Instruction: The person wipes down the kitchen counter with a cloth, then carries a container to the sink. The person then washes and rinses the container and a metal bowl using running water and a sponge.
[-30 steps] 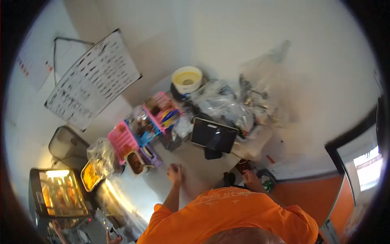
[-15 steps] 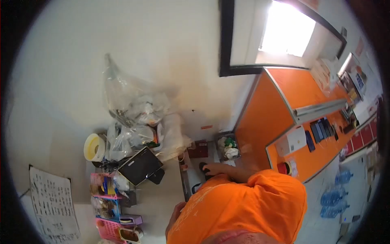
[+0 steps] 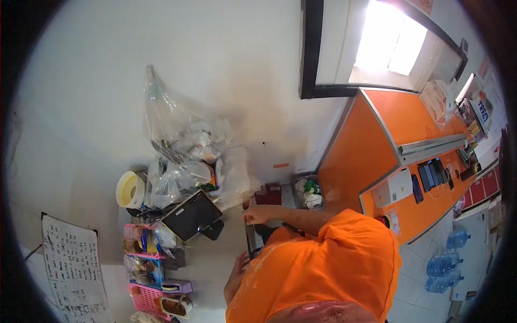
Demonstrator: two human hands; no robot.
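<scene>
My right hand is closed at the edge of the grey tabletop, just below a bulky translucent plastic bag. What its fingers hold, if anything, is too small to make out. Lower down, my left hand rests along the same edge, its fingers stretched out, partly hidden by my orange shirt. A narrow gap with dark contents lies between the table edge and my body. Nearby on the table is a flat black screen-like device on a stand.
Plastic baskets with small items and a yellow-white tub line the table's far side. A bin stands by an orange counter holding a white box and phones. Blue water bottles stand at right.
My right hand has moved left from the dark gap to the table edge. More of my left hand now shows along the edge. The whole view has shifted slightly.
</scene>
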